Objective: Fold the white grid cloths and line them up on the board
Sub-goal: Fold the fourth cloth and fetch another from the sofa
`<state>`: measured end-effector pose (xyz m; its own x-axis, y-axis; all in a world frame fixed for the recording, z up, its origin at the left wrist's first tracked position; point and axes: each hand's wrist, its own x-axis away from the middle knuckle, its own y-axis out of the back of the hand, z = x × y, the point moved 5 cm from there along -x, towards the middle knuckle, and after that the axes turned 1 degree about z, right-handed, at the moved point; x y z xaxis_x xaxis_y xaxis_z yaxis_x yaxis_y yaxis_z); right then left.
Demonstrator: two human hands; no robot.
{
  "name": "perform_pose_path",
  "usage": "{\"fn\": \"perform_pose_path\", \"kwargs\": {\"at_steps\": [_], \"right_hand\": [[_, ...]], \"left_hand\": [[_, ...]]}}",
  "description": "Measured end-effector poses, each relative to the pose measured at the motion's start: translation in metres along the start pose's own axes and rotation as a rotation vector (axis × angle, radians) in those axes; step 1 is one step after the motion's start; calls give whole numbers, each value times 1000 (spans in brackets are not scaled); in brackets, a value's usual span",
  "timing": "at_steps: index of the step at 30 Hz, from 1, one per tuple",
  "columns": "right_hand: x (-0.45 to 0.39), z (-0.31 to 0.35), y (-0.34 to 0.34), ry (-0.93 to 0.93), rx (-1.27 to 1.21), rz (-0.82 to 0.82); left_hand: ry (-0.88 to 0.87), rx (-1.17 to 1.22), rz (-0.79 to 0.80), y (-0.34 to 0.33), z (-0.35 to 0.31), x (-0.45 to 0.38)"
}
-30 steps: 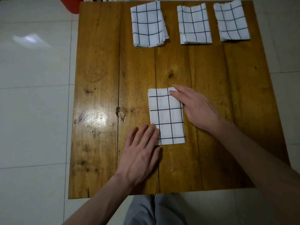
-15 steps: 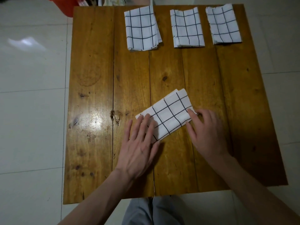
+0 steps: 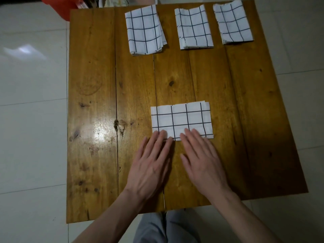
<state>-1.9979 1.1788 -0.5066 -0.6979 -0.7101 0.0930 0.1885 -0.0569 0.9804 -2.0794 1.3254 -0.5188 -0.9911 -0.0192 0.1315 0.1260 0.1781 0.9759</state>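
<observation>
Folded cloth (image 3: 181, 120) flat under both sets of fingertips, long side across the board (image 3: 91, 120).

Left hand (image 3: 150, 165) lies flat, fingers straight and relaxed, tips touching the cloth's near edge toward its left corner; nothing gripped. Right hand (image 3: 203, 162) sits just beside it, fingers straight too, tips resting on the near edge a little right of the middle. Beyond the fingertips the cloth stretches away, its black grid lines running square to its edges, a layer peeking out at the far right corner. Well past the fingers, along the board's far edge, three more folded grid cloths sit in a row, apart from one another: left one (image 3: 145, 30), middle one (image 3: 193, 27), right one (image 3: 233, 21). Off the board's far left corner, a red container (image 3: 61, 6) sits on the pale tiled floor (image 3: 31, 137).
</observation>
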Motion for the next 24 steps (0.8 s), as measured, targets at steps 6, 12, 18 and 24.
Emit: {"fn": "perform_pose_path", "kwargs": {"at_steps": [6, 12, 18, 24], "right_hand": [[-12, 18, -22, 61, 1, 119], [-9, 15, -31, 73, -8, 179], [-8, 10, -30, 95, -9, 211], [-6, -1, -28, 100, 18, 219]], "left_hand": [[48, 42, -7, -8, -9, 2], [74, 100, 8, -15, -6, 4], [46, 107, 31, -18, 1, 5], [55, 105, 41, -18, 2, 7]]}}
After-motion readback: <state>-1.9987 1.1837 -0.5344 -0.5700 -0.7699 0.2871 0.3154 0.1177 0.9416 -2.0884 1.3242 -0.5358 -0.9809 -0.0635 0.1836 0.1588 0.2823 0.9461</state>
